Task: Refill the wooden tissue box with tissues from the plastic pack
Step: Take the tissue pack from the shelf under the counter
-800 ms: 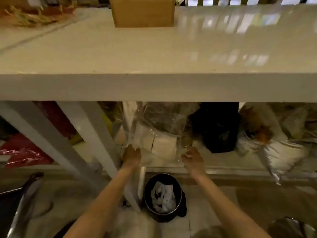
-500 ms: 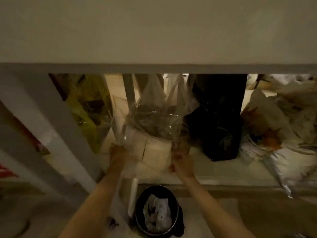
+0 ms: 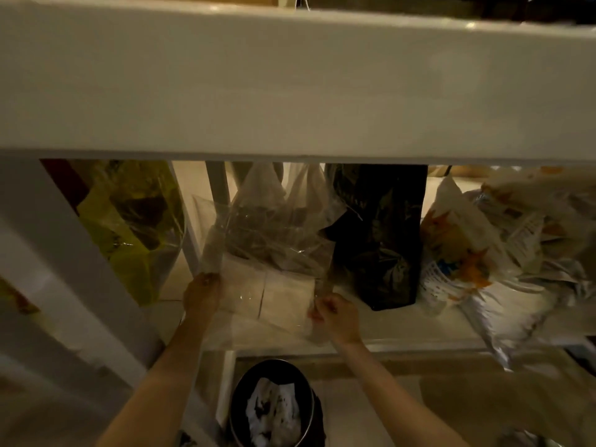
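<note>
Under the table, on the lower shelf, sits the clear plastic pack with tissues stacked in two blocks at its bottom. Both hands are on it: left hand grips the pack's left edge, fingers curled round the plastic, and right hand is clenched on the film at the right side, pinching it tight. Top half of the pack is just loose crinkly film standing up toward the underside of the table.

Right beside the pack on the right is a black bag, touching or nearly so, can't really tell in this light. Further right, a pile of white printed bags. On the left, past a white table leg, there's a yellow bag. Down on the floor between the forearms is a black bin with crumpled white stuff in it. Lighting's dim, so finer details are mush.
</note>
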Demonstrator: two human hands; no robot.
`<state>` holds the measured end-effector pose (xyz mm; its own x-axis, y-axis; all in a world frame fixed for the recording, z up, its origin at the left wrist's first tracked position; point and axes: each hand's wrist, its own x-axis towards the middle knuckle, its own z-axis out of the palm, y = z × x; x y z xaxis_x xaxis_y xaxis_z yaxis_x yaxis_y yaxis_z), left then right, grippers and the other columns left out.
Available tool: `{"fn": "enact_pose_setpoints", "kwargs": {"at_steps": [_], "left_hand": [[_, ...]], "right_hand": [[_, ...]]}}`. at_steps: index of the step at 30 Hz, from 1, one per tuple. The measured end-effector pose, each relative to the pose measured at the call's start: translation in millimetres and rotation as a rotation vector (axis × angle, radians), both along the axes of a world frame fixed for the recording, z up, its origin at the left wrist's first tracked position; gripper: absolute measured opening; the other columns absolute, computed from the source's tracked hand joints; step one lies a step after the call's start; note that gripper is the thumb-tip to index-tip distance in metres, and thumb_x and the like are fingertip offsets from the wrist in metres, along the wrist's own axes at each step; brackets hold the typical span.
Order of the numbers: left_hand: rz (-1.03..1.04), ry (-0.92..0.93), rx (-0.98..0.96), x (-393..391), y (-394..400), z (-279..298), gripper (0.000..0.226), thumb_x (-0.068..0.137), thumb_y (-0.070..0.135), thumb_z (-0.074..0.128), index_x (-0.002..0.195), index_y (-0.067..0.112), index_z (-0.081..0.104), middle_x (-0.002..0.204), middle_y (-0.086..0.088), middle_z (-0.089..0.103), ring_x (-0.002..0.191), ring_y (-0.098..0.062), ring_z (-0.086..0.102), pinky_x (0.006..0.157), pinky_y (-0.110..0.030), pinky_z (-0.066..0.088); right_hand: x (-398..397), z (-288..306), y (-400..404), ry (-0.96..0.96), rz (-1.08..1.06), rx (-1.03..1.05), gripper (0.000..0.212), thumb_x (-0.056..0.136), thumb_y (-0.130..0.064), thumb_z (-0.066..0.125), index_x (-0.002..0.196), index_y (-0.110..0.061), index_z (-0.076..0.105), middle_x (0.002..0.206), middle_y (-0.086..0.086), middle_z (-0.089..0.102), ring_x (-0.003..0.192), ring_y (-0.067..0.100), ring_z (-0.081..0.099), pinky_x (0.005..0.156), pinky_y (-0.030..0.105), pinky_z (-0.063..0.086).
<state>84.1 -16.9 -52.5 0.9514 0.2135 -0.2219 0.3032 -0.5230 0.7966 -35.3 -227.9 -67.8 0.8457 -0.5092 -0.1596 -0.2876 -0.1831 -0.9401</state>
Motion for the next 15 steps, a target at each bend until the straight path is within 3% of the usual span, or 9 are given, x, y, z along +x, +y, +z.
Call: {"fn": "enact_pose_setpoints", "kwargs": {"at_steps": [2,4,6,8,9,11,13,15], "left_hand": [[-0.027,0.029,0.035,-7.6,0.8,4.8,0.024,0.091,0.018,0.041,0.085,0.004,0.060,0.093,-0.023,0.065,0.092,-0.039,0.064,0.078,-0.039,0.050],[-0.076,0.002,0.105,-18.3,0.0,9.9,0.022,0.090,0.018,0.045,0.075,0.010,0.059,0.080,-0.019,0.065,0.086,-0.040,0.065,0.078,-0.042,0.053],[-0.024,0.002,-0.047,-40.7,-5.6,26.7,0.018,0.089,0.017,0.051,0.080,0.008,0.064,0.071,-0.017,0.061,0.074,-0.041,0.062,0.073,-0.042,0.057],[0.000,-0.006,-0.127,-59.5,-5.6,39.2,0.020,0.088,0.014,0.055,0.099,0.001,0.065,0.086,-0.023,0.062,0.065,-0.032,0.055,0.047,-0.022,0.054],[-0.053,0.020,-0.114,-70.7,-6.5,45.2,0.023,0.088,0.012,0.054,0.106,0.002,0.064,0.100,-0.023,0.062,0.071,-0.031,0.055,0.044,-0.017,0.051],[-0.158,0.036,-0.046,-95.1,-7.1,55.7,0.025,0.089,0.007,0.050,0.110,0.005,0.062,0.116,-0.022,0.060,0.093,-0.035,0.059,0.066,-0.018,0.051],[-0.202,0.005,-0.110,-124.1,-6.0,69.0,0.019,0.089,0.003,0.048,0.093,0.004,0.067,0.100,-0.022,0.063,0.091,-0.036,0.061,0.068,-0.019,0.048],[-0.211,-0.021,-0.098,-149.7,-3.2,77.9,0.019,0.089,0.005,0.051,0.089,-0.002,0.069,0.091,-0.022,0.067,0.085,-0.037,0.063,0.069,-0.029,0.047]], "right_hand": [[-7.4,4.9,-1.0,0.008,-0.019,0.035,0.022,0.089,-0.005,0.054,0.069,-0.009,0.058,0.066,0.006,0.064,0.060,0.011,0.064,0.064,0.026,0.051],[-17.7,10.6,-3.4,0.015,-0.043,0.048,0.020,0.090,-0.007,0.053,0.071,-0.005,0.059,0.071,0.011,0.064,0.071,0.027,0.064,0.072,0.035,0.053],[-33.1,21.2,-8.0,0.028,-0.053,0.042,0.019,0.092,-0.010,0.051,0.078,0.000,0.059,0.075,0.013,0.063,0.071,0.027,0.062,0.066,0.025,0.052],[-53.5,37.0,-13.3,0.035,-0.056,0.021,0.015,0.092,-0.006,0.051,0.083,0.004,0.058,0.076,0.013,0.060,0.066,0.021,0.057,0.056,0.014,0.047],[-65.2,45.4,-16.6,0.040,-0.063,0.005,0.012,0.091,-0.002,0.051,0.085,0.005,0.059,0.074,0.012,0.059,0.064,0.018,0.056,0.055,0.015,0.046],[-91.5,61.6,-22.5,0.055,-0.076,-0.007,0.009,0.090,0.001,0.051,0.089,0.006,0.060,0.072,0.008,0.059,0.063,0.018,0.055,0.054,0.014,0.046],[-118.4,75.9,-28.0,0.114,-0.081,-0.047,0.011,0.091,-0.005,0.052,0.091,0.002,0.061,0.076,0.006,0.063,0.069,0.020,0.058,0.058,0.016,0.049],[-146.8,87.8,-32.1,0.195,-0.099,-0.073,0.012,0.090,-0.009,0.053,0.092,-0.002,0.062,0.086,0.009,0.066,0.081,0.023,0.062,0.074,0.032,0.052]]}}
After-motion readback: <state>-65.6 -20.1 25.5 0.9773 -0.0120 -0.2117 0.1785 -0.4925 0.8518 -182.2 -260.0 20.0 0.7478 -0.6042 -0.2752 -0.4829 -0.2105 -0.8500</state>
